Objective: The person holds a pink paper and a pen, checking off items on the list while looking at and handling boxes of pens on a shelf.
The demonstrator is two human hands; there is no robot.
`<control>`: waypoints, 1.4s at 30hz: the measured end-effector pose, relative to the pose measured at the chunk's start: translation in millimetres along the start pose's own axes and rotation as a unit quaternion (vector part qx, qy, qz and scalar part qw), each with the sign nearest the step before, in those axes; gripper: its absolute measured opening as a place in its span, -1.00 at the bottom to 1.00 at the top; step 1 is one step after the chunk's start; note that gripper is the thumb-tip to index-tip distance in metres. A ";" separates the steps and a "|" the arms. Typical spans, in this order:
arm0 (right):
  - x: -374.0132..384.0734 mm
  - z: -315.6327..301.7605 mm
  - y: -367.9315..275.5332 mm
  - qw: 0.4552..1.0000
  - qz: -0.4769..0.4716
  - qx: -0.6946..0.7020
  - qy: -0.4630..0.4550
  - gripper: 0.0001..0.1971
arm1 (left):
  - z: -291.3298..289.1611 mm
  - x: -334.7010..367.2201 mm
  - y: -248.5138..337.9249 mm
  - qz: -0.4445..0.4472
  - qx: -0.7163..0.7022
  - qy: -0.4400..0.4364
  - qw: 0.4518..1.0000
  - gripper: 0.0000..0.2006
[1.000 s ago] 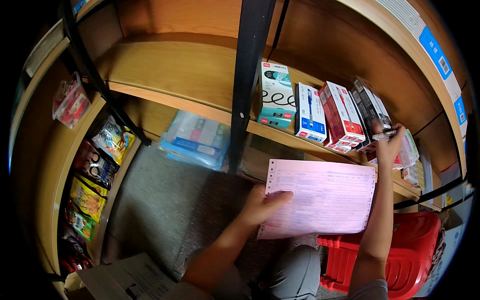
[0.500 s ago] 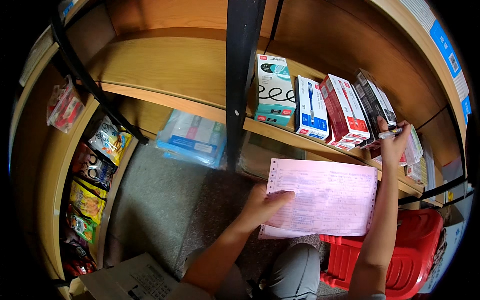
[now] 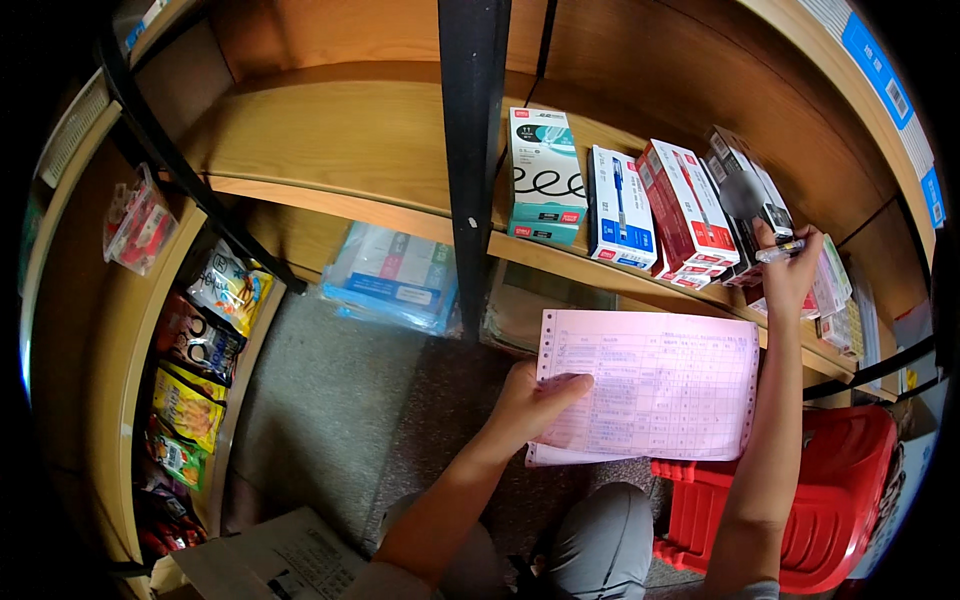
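Observation:
My left hand (image 3: 532,402) grips the left edge of a pink printed form (image 3: 655,385), thumb on top. The form has punched holes down its sides, and another sheet edge shows beneath it. Held in my right hand (image 3: 793,275) is a pen (image 3: 780,251) with a clear barrel. That hand is at the front of the black-and-white pen boxes (image 3: 755,180) on the shelf; its fingertips are partly hidden, so I cannot tell whether they touch a box. To the left stand red-and-white pen boxes (image 3: 690,205), a blue-and-white pen box (image 3: 621,205) and teal-and-white boxes (image 3: 546,165).
A black upright post (image 3: 470,150) divides the wooden shelves. Clear-wrapped packs (image 3: 392,270) lie lower down. Snack bags (image 3: 190,408) fill the left shelf. A red plastic stool (image 3: 835,500) stands at lower right, a cardboard box (image 3: 275,560) at lower left.
The view has shifted slightly. Both hands keep their holds on the form and the pen, and my right hand stays by the black-and-white boxes.

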State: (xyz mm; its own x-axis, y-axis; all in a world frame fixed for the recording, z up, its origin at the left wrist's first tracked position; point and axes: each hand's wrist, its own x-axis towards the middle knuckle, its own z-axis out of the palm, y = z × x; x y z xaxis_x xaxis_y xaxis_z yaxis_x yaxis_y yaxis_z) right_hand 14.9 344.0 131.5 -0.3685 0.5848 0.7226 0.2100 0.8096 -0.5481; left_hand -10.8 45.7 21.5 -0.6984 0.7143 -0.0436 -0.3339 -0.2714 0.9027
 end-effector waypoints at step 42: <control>6.2 -18.7 -8.2 0.987 0.141 0.073 -0.032 -0.44 | 21.1 -5.6 11.2 -0.031 -0.002 0.014 0.999 -0.75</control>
State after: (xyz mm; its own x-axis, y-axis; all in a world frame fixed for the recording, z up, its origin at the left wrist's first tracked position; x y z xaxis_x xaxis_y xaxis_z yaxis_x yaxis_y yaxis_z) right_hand 27.8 341.9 148.3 -0.3717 0.7776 0.5071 0.1813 0.5965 -0.7819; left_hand 2.7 52.3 40.8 -0.6933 0.7119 -0.1119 -0.3804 -0.2295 0.8959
